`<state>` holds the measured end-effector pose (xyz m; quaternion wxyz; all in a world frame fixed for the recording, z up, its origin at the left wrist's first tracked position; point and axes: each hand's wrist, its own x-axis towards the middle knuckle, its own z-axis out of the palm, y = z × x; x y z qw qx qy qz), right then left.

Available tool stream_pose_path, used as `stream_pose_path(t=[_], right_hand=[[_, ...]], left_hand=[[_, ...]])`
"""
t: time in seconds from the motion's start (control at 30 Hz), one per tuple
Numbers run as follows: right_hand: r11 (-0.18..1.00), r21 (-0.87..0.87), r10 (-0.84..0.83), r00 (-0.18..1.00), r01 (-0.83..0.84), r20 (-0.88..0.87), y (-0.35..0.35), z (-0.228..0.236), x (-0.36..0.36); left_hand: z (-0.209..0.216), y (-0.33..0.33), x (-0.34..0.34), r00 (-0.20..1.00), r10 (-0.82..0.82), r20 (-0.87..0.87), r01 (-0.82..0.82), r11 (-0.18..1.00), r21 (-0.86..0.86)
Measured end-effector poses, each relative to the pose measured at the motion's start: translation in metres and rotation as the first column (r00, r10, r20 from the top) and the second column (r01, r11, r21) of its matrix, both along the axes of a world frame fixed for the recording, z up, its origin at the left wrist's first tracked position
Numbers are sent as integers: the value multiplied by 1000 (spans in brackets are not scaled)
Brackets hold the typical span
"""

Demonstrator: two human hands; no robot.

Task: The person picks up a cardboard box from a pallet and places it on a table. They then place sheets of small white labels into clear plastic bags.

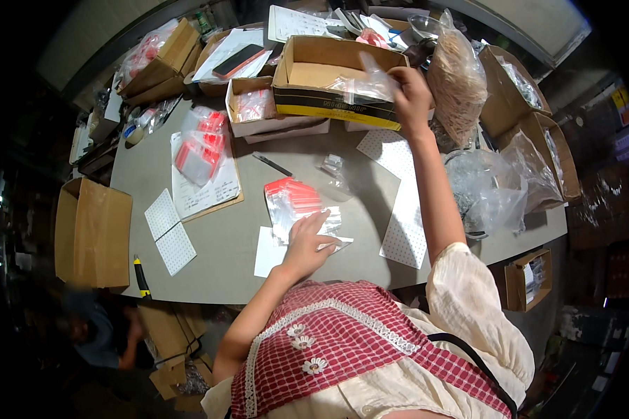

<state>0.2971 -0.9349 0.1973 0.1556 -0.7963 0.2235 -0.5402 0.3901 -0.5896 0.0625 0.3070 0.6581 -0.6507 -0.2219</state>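
Observation:
My left hand (pixel 309 246) lies with fingers spread on a fanned stack of clear zip bags with red tops (pixel 293 197). A white paper sheet (pixel 267 253) is partly under this stack. At the right end of the long open cardboard box (pixel 307 101), my right hand (pixel 412 98) is raised with curled fingers. A clear plastic bag (pixel 374 68), smeared by motion, hangs from its fingertips above the box. Other small clear bags (pixel 356 88) lie over the box's front wall. Beyond my left hand rest a small filled clear bag (pixel 333 165) and a dark pen (pixel 272 165).
Red-topped bags (pixel 204 146) lie on a clipboard (pixel 217 199) at the left. Dotted white sheets (pixel 402 216) lie near my right arm. A large tan-filled bag (pixel 458 84) and a clear bag (pixel 486 185) crowd the right. A yellow-black cutter (pixel 141 278) sits by the edge.

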Motion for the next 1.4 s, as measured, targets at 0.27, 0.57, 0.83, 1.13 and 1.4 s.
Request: stream_pose_path(t=[0.27,0.57,0.83,1.13,1.4], right_hand=[[995,-88,-39,998,35,-52,63,-21,-19],[702,542,671,684,-462,-285,195,-82,-69],[780,502,551,790,-374,-268,219,-95,-63],[744,543,562,804,-389,-195,224,-118,-68],[230,852,584,767,-471,266,222,-129,-69]], left_hand=[[18,7,-3,990,142,-8,-142,990,-5],[33,10,5,873,211,-440,-226,974,19],[42,22,2,204,406,-891,-100,914,394],[29,28,-4,180,391,-902,-98,920,379],[19,29,-7,292,359,-887,-75,933,353]])
